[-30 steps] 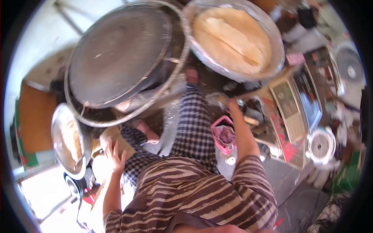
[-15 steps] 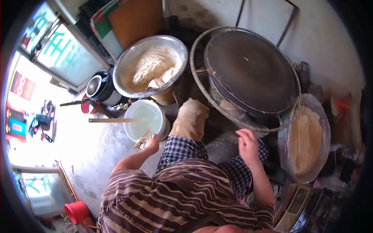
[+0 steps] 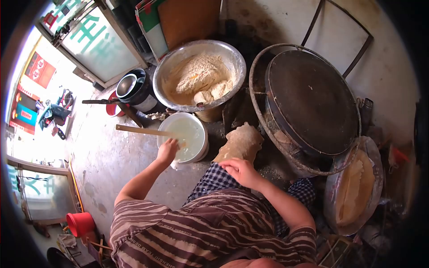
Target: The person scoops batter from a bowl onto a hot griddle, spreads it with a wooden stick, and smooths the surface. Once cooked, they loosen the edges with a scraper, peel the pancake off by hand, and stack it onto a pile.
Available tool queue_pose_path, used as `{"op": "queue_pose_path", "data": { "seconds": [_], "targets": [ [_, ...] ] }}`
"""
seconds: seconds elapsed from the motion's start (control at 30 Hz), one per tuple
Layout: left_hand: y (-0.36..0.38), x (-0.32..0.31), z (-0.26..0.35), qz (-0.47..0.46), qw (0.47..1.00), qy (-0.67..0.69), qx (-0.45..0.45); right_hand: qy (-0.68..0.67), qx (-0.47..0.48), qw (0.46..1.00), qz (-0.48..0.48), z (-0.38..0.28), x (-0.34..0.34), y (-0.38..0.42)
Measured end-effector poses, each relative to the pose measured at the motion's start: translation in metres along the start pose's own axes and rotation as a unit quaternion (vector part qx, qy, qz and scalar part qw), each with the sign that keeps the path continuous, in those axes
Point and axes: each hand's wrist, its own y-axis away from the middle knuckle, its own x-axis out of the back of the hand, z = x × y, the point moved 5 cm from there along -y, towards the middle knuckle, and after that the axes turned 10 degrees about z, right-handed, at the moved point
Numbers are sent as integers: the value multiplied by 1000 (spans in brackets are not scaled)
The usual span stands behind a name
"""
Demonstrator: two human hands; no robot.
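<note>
My left hand [image 3: 168, 151] is closed at the near left rim of a white bucket [image 3: 206, 147] of cloudy water. A tan bit shows just beyond its fingers, and I cannot tell what they hold. A flat wooden stick [image 3: 140, 130] leans across the same rim, its end in the water. My right hand [image 3: 243, 173] hovers over my checked thigh with fingers loosely stretched and nothing in them. Its fingertips are near a tan, floury covering [image 3: 241, 142] on my knee. Beyond the bucket, a large metal basin [image 3: 161, 91] holds pale dough [image 3: 201, 73].
A big round dark griddle [image 3: 315, 102] in a metal ring stands at the right. Below it, a plastic-lined container [image 3: 333, 205] holds folded tan sheets [image 3: 355, 192]. Dark pots [image 3: 134, 87] stand left of the basin. A red bucket [image 3: 80, 224] sits by the door at lower left.
My left hand has gone from beside the bucket, holding a ragged tan thing, to its rim. My right hand has swung left from beside the griddle to over my thigh. The view has shifted.
</note>
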Motion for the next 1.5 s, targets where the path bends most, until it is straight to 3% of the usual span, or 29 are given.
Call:
{"op": "queue_pose_path", "data": {
  "seconds": [0.07,0.1,0.13,0.17,0.23,0.27,0.3,0.33,0.37,0.47,0.53,0.6,0.67,0.7,0.73,0.77,0.8,0.9,1.07,1.2,1.3,1.4,1.5],
  "targets": [
    [-22,52,95,105,975,2,-197,-276,-194,941,-29,13,-9,-11],
    [-26,74,135,59,974,105,-192,-405,-282,869,-41,18,-16,-15],
    [-26,106,183,-34,946,291,-136,-507,-276,811,-90,16,-20,-23],
    [-29,108,194,3,894,413,-173,-560,-286,773,-88,19,-25,-28],
    [-55,74,165,93,816,568,48,-614,-311,722,-73,36,-32,-24],
    [-72,42,135,95,724,635,250,-554,-317,765,-84,38,-30,-18],
    [-86,12,106,46,659,644,386,-492,-322,803,-93,40,-25,-11],
    [-99,9,108,-40,588,679,438,-450,-295,834,-118,20,-12,-3],
    [-109,6,115,-126,507,702,484,-453,-314,821,-146,16,-9,7],
    [-164,-49,94,-140,326,752,556,-388,-272,855,-213,3,12,30],
    [-194,-113,35,-180,338,727,570,-307,-250,886,-241,-10,33,44],
    [-198,-115,21,-215,380,678,592,-211,-262,910,-242,-15,52,58],
    [-198,-99,-4,-263,615,561,487,-77,-290,925,-232,-25,70,70],
    [-196,-96,-12,-281,714,485,420,-4,-215,961,-171,-26,78,72],
    [-191,-77,3,-310,852,275,320,71,-137,982,-105,-27,86,78],
    [-180,-40,37,-315,927,45,197,146,-57,987,-38,-31,93,83],
    [-173,-20,59,-298,934,-186,59,172,-68,983,-3,-30,99,88],
    [-169,-4,71,-99,937,-300,-152,211,-89,973,42,-3,104,110],
    [-203,-14,102,-68,944,-289,-141,182,-93,976,77,-12,109,123],
    [-262,-86,90,-98,952,-280,-79,161,-111,976,98,-13,105,121],
    [-256,-85,95,-110,960,-250,-58,35,-182,977,102,-21,106,124],
    [-240,-73,76,-104,955,-263,-93,-124,-158,974,103,-16,110,126],
    [-218,-58,54,-159,952,-248,-80,-145,-236,956,92,-20,120,109]
  ]
}}
